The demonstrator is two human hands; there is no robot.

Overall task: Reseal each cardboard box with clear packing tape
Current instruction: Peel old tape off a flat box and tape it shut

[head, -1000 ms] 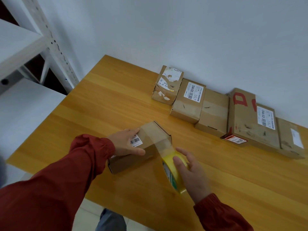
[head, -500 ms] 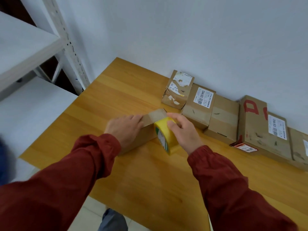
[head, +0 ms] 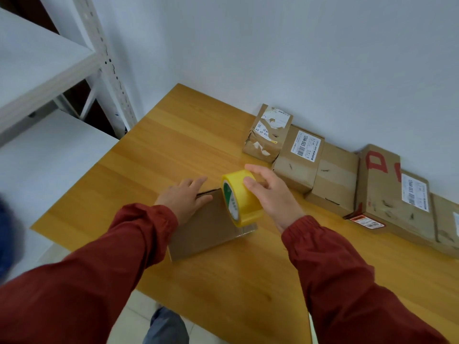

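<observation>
Cardboard box [head: 206,227] lies near the desk's [head: 173,145] front edge. Left grip [head: 185,197] presses flat on its top, fingers [head: 198,182] straight; right grip [head: 270,192] curls round the yellow tape roll [head: 242,197], upright on the box. A clear strip [head: 246,230] runs over the box's right end, so I judge this one part-sealed. Row of boxes [head: 335,175] along the wall [head: 298,58] is left; their seals I cannot judge. One label [head: 306,147] seems to read 12944-5535; a larger box [head: 382,194] bears a red D [head: 375,161].

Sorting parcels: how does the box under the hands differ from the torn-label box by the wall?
The box under the hands lies alone, plain-faced, left hand resting on it; the torn-label box sits by the wall beside its neighbour, untouched, with ragged white scraps. Both are brown cardboard.
</observation>
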